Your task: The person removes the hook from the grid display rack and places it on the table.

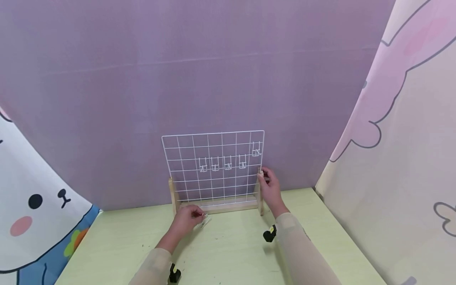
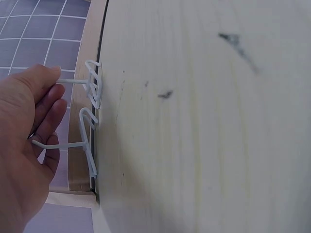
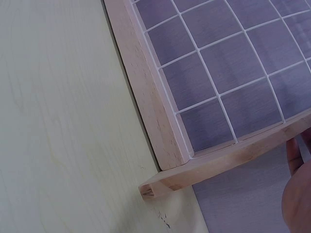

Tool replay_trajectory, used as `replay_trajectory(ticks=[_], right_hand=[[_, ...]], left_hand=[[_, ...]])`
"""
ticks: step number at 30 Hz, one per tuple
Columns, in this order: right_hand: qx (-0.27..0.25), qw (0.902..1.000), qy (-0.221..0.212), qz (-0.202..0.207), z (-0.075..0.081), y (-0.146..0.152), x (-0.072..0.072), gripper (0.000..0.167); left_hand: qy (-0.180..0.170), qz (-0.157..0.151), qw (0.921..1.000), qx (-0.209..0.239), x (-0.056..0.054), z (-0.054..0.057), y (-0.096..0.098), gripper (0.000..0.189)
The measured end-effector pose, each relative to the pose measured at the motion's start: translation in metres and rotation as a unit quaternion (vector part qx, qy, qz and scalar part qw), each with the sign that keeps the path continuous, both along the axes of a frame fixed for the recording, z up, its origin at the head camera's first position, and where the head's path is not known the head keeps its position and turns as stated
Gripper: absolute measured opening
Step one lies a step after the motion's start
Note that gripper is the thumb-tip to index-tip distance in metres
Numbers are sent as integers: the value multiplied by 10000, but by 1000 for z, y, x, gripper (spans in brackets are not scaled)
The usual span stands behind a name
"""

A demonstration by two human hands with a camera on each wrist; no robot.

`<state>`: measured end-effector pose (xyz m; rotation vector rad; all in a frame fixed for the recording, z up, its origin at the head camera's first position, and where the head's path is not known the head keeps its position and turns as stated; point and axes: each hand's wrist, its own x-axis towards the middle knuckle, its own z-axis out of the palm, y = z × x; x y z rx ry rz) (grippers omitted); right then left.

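A white wire grid panel (image 1: 213, 133) stands upright in a wooden stand (image 1: 173, 198). Several white wire hooks (image 1: 203, 168) hang on the grid, one of them higher, near the right edge. Low in front of the stand, my left hand (image 1: 184, 220) pinches the stem of a white wire hook (image 2: 91, 87) between thumb and fingertips. A second wire hook (image 2: 85, 143) sits beside it, its stem reaching to the lower fingers. My right hand (image 1: 271, 192) grips the stand's right wooden upright (image 3: 233, 158) near its top, partly out of the right wrist view.
The stand rests on a pale wood-grain table (image 1: 228, 253), close to its back edge. Behind rises a purple cloth backdrop (image 1: 213, 79). Cartoon-printed cloths (image 1: 402, 158) flank the table. A black wrist camera (image 1: 269, 234) is worn on each forearm.
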<state>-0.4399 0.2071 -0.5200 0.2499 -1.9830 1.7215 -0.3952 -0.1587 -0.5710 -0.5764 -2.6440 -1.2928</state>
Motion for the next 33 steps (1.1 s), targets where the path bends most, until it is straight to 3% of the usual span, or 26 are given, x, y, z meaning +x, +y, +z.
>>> replay_trajectory(ticks=[15, 23, 33], right_hand=[[7, 10000, -4, -17, -1, 0, 1, 31], [-34, 10000, -30, 16, -2, 2, 1, 33], [65, 10000, 16, -55, 1, 0, 1, 31]], left_hand=[[48, 8, 10000, -45, 2, 1, -2, 9], [-136, 161, 9998, 52, 3, 2, 0, 21], [154, 364, 9990, 208, 3, 13, 1, 14]])
